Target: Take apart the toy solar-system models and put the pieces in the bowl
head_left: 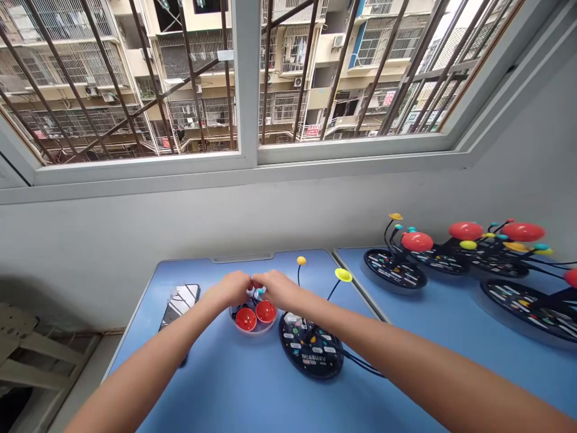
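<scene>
My left hand (pixel 236 287) and my right hand (pixel 273 287) meet over the far side of a clear round bowl (pixel 255 331). Both have their fingers curled in and nearly touching, and the backs of the hands hide most of what is between them. A small cyan piece (pixel 259 291) shows just below the fingertips; I cannot tell whether it is held or lies in the bowl. Two red half shells (pixel 246 320) sit in the bowl with some black parts. Right of it stands a planet model (pixel 311 355) with a black round base, thin black rods, and a yellow ringed ball (pixel 343 275).
A phone (pixel 186 294) lies at the left of the blue table (pixel 216 385). On a second blue table (pixel 433 337) to the right stand several planet models (pixel 395 268) with red domes. A wall and a barred window (pixel 247 159) rise behind. A plastic stool (pixel 36 343) is at the far left.
</scene>
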Demonstrator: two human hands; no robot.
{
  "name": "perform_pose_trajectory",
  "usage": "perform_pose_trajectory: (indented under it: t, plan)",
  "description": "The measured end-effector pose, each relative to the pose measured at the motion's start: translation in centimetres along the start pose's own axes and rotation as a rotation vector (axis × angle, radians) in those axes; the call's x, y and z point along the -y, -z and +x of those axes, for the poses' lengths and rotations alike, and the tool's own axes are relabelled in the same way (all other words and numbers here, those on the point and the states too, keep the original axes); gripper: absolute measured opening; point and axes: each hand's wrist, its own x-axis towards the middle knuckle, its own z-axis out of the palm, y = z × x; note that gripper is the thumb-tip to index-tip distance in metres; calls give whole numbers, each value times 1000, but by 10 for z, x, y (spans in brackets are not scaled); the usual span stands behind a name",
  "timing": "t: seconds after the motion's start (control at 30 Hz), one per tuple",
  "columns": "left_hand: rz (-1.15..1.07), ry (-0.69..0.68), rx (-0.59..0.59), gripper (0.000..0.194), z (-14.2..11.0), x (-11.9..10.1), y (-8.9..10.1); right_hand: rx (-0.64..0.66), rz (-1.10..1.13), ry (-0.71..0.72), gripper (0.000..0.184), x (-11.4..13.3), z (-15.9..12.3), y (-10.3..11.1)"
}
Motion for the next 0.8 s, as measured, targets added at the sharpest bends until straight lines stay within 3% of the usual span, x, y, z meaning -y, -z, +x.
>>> perform_pose_trajectory:
  t: [0.13,0.27,0.37,0.47,0.53,0.6,0.7,0.8]
  plan:
    - [7,39,-53,22,-3,4,3,-60,59,-41,17,-1,-13,12]
    - [-28,99,-219,19,-18,-3,10,-200,121,-90,12,-8,-51,42]
    - [-87,98,-340,22,-42,-22,4,-331,134,-164,11,-20,-93,63]
    - [-176,22,-375,24,-68,-51,-19,-407,147,-241,13,-34,-131,71]
    - [-339,-46,-371,23,-80,-71,-41,-397,162,-271,13,-41,-147,68]
    - [-535,-29,-373,21,-82,-89,-61,-343,182,-276,12,-44,-155,60]
    - [-668,84,-394,24,-69,-109,-83,-216,194,-258,6,-42,-150,42]
    - [-691,139,-392,37,-48,-120,-91,-100,140,-245,10,-35,-135,28]
